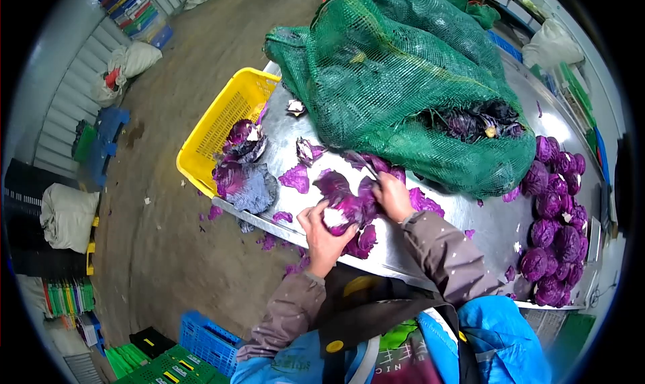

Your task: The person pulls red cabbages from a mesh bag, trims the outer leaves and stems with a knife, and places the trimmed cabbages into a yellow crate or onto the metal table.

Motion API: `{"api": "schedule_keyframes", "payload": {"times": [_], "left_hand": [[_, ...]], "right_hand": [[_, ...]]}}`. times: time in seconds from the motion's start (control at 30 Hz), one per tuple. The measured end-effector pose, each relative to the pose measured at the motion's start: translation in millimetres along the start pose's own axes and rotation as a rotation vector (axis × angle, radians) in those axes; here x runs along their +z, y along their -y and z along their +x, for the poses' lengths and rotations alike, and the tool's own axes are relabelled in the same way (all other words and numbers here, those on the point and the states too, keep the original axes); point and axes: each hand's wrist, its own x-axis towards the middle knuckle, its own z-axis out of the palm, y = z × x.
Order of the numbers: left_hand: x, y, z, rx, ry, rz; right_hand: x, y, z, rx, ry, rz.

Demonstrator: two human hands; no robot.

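Note:
My left hand (325,239) grips a red cabbage (349,208) from below and the side, its white cut stem end turned up toward me. My right hand (394,197) is closed at the cabbage's right side, and a thin blade, seemingly of a knife (369,168), sticks out beyond its fingers. Its handle is hidden in the fist. Loose purple leaves (294,178) lie around both hands on the metal table (463,212). Just behind the hands rests a big green mesh sack (403,75) of cabbages, its mouth open on the right.
A yellow crate (213,125) stands at the table's left edge, with discarded outer leaves (250,186) heaped beside it. Trimmed red cabbages (554,223) are piled along the right edge. Blue (205,337) and green crates (178,367) sit on the floor at lower left.

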Motion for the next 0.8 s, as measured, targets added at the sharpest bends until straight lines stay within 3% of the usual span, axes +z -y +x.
{"api": "schedule_keyframes", "payload": {"times": [0.1,0.2,0.27,0.3,0.33,0.53,0.67,0.73,0.77,0.8], "left_hand": [[-5,6,-2,-0.032,0.021,-0.040],[-5,6,-3,0.008,0.018,-0.025],[-3,6,-6,-0.008,0.022,-0.039],[-2,7,-6,0.003,0.003,-0.047],[-1,8,-6,0.016,-0.015,-0.053],[0,5,-6,0.053,0.037,-0.017],[1,4,0,0.085,0.112,-0.065],[2,4,4,0.092,0.098,-0.046],[1,2,5,0.071,0.100,-0.030],[0,-2,6,0.047,0.103,-0.013]], "right_hand": [[-16,5,-12,0.106,0.138,-0.031],[-28,44,-20,-0.046,-0.096,0.054],[-31,52,-26,-0.043,-0.027,0.132],[-44,67,-27,0.115,0.198,0.208],[-44,68,-32,0.130,0.281,0.129],[-37,56,-41,0.075,0.205,0.221],[-35,53,-45,0.021,0.128,0.049],[-42,50,-44,0.147,0.154,0.039],[-45,52,-48,-0.034,0.044,-0.027],[-50,55,-50,-0.035,0.048,-0.028]]}}
